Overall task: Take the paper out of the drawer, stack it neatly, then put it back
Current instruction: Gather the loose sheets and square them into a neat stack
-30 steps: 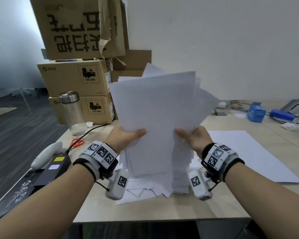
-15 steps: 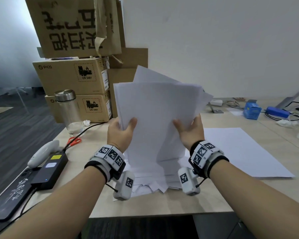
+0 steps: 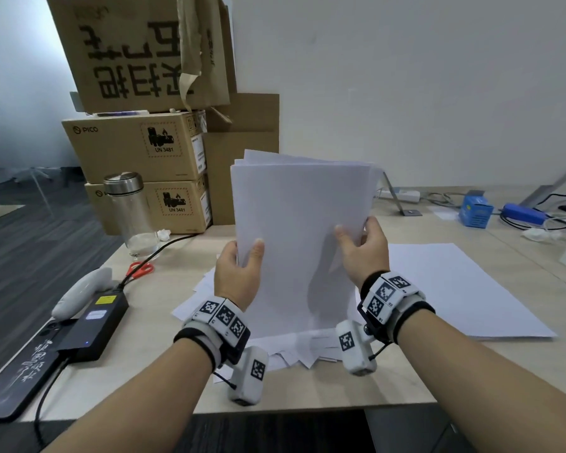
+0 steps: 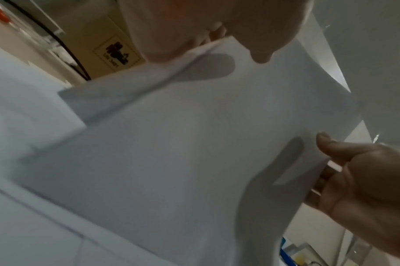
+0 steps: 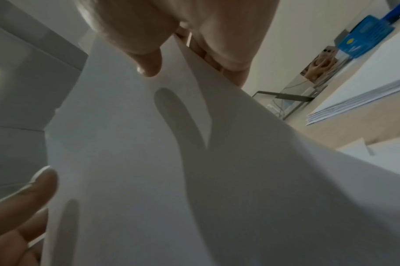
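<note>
Tabletop [image 3: 406, 380] spanning lower half of head view, light wood. Cardboard boxes [image 3: 138, 145] stacked upper left of frame, against wall. Large white sheet [image 3: 464, 289] flat on tabletop, right of centre.

Paper stack [image 3: 301, 243] centre frame, held upright, bottom edge down on loose sheets [image 3: 294, 348] scattered on tabletop under it. Top edges nearly aligned, a few corners offset at upper left of stack.

Left hand [image 3: 237, 276] on left side edge of stack, lower-middle height; thumb on near face, fingers wrapped behind, gripping the paper. Left wrist view: thumb tip pressed on sheet near top centre, fingers [image 4: 217, 32] partly hidden behind the edge.

Right hand [image 3: 363, 253] on right side edge of stack, about the same height, slightly higher; thumb on near face, fingers behind, gripping too. Right wrist view: thumb at top centre on paper face, fingers [image 5: 208, 52] curled behind the edge. Stack sits between both palms, edges against the webbing of each hand.

Black power adapter [image 3: 92, 325] lower left, cable running up. White controller [image 3: 79, 289] just beside it. Clear bottle [image 3: 131, 214] with steel lid in front of boxes. Blue box [image 3: 476, 209] far right. Red scissors [image 3: 141, 268] near bottle, small.
</note>
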